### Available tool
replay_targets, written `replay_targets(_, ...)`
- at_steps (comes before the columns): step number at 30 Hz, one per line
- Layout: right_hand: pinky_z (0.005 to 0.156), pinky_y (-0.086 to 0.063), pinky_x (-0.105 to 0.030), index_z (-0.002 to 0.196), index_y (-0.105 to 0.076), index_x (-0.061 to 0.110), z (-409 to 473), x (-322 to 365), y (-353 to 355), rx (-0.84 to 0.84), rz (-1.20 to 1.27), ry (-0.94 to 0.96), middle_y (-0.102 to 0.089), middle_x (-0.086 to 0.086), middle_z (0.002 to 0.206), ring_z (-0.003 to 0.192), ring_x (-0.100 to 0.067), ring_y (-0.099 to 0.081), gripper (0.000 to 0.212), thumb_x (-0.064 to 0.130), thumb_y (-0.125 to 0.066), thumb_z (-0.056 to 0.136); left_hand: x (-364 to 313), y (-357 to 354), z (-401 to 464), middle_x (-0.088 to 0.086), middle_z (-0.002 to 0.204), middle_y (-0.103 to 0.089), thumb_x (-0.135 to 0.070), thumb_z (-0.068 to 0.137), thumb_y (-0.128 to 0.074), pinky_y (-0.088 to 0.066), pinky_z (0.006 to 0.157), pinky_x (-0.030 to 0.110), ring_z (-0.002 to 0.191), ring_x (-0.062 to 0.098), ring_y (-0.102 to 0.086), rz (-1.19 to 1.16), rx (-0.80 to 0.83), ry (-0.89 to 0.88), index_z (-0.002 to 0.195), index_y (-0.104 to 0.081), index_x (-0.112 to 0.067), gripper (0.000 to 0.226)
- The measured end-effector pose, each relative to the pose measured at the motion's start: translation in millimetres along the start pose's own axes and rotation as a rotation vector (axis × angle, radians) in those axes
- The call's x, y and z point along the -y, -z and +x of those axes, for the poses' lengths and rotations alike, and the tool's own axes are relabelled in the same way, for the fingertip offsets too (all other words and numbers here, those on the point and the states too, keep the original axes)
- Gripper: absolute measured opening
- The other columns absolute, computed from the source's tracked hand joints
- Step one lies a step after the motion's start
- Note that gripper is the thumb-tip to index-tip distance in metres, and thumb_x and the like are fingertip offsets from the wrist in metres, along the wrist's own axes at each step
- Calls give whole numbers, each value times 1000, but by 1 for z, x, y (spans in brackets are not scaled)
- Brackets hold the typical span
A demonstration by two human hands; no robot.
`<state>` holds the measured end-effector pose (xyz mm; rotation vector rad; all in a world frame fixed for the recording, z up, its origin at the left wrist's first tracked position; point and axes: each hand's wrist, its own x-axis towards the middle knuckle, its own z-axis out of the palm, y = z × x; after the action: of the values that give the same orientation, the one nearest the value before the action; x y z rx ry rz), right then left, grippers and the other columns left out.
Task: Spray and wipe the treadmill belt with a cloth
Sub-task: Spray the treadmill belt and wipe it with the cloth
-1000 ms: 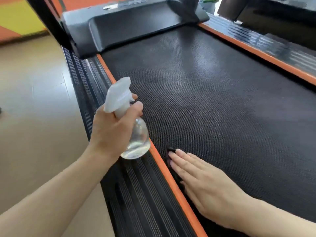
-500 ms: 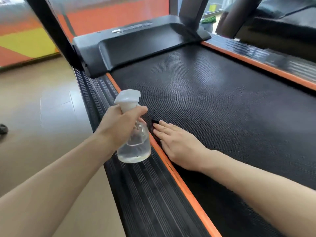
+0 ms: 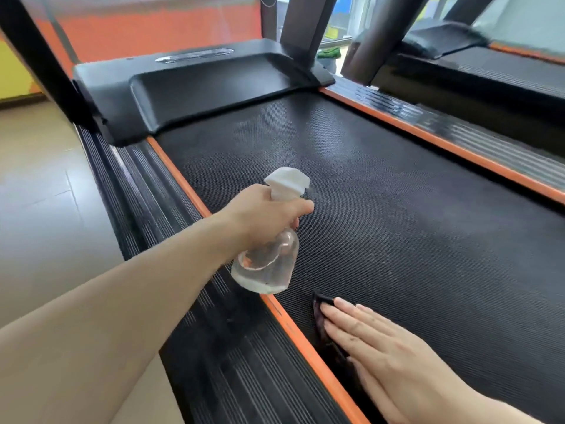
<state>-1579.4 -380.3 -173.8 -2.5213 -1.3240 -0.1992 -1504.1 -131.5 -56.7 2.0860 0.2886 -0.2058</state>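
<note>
Head view, looking forward and down: we see the treadmill belt [image 3: 382,228], a broad black sheet of finely woven, grainy texture that runs from the moulded black motor cover [image 3: 201,87] toward us. A narrow orange strip [image 3: 183,182] borders it on each long side, and outside the left strip lies a black side rail [image 3: 143,191] with lengthwise ribs. Our left hand [image 3: 263,212] grips the neck of a spray bottle [image 3: 269,264], fingers curled round it below the white plastic trigger head; the bulbous clear body, partly filled with clear liquid, hangs tilted above the left orange strip, nozzle toward the belt. Our right hand [image 3: 388,359] lies flat, fingers straight and together, pressing a dark cloth [image 3: 321,313] onto the belt just beside the left strip; only the cloth's rounded edge shows past the fingertips and along the hand's left side. A faint pale sheen marks the belt ahead of the bottle. Ahead and to the right of both hands we see the belt open across to the right orange strip. Smooth beige floor [image 3: 46,209] lies left of the rail, and a second treadmill [image 3: 504,71] stands to the right.
</note>
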Motion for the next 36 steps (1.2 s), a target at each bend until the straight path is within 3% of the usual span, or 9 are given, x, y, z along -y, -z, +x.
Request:
replay_targets(3, 110, -39, -34, 142, -54, 18, 2, -1, 5, 50, -26, 6, -42, 3, 154, 145, -14, -34, 49, 32, -27, 104, 0, -2, 5, 0, 93, -79, -49, 90, -73, -59, 89, 36, 89, 19, -73, -17, 25, 11, 86, -79, -18, 32)
replay_targets(7, 118, -29, -32, 146, -49, 16, 25, -7, 4, 93, -88, 33, -36, 2, 158, 149, -12, -25, 50, 33, -26, 105, 8, 7, 5, 2, 74, -71, -45, 90, -74, -51, 64, 28, 62, 15, -60, 5, -56, -23, 76, -75, -16, 33)
replay_targets(13, 123, -20, -34, 149, -42, 7, 156, -27, -30, 125, -56, 39, -34, -7, 159, 150, -20, -25, 58, 33, -21, 101, 36, 61, 0, 18, 93, -75, -47, 93, -72, -53, 74, 31, 71, 17, -63, 1, -363, -135, 101, -74, -10, 38)
replay_targets(16, 123, -2, -28, 153, -30, 4, 247, -30, -47, 150, -96, -21, -21, -10, 164, 153, -20, -12, 51, 27, -26, 107, 65, 87, 0, 4, 88, -75, -49, 87, -73, -56, 92, 42, 84, 24, -70, -54, -614, -132, 100, -75, -23, 30)
replay_targets(18, 118, 6, -22, 154, -25, 2, 292, -26, -53, 185, -156, -59, -16, -12, 165, 153, -19, -7, 51, 24, -24, 108, 81, 99, -3, -1, 90, -77, -47, 85, -73, -57, 90, 40, 87, 25, -71, -157, -684, -114, 94, -75, -29, 21)
replay_targets(20, 117, 7, -22, 154, -24, 1, 312, -24, -56, 186, -194, -56, -16, -13, 164, 153, -20, -6, 51, 23, -23, 109, 91, 104, -3, 4, 90, -78, -43, 85, -72, -57, 83, 37, 80, 23, -71, -241, -677, -133, 87, -72, -32, 11)
replay_targets(24, 124, -4, -29, 151, -35, 3, 273, -20, -56, 133, -1, -35, -28, -12, 161, 152, -22, -16, 50, 23, -27, 106, 102, 106, 0, -1, 83, -78, -36, 86, -70, -60, 88, 43, 83, 19, -75, -263, -671, -177, 87, -72, -37, 2)
replay_targets(30, 122, -13, -27, 150, -41, 14, 137, 0, -13, 193, 59, -38, -30, 6, 161, 151, -8, -16, 51, 32, -26, 105, 113, 111, 1, 2, 81, -74, -36, 78, -67, -60, 82, 50, 80, 30, -71, -311, -639, -179, 100, -72, -34, 22)
replay_targets(36, 123, -14, -28, 149, -41, 5, 225, -14, -32, 213, 27, 18, -33, -7, 159, 151, -17, -21, 52, 30, -25, 105, 122, 111, 4, -8, 66, -65, -30, 81, -66, -58, 72, 42, 67, 23, -65, -332, -614, -230, 85, -70, -32, 5)
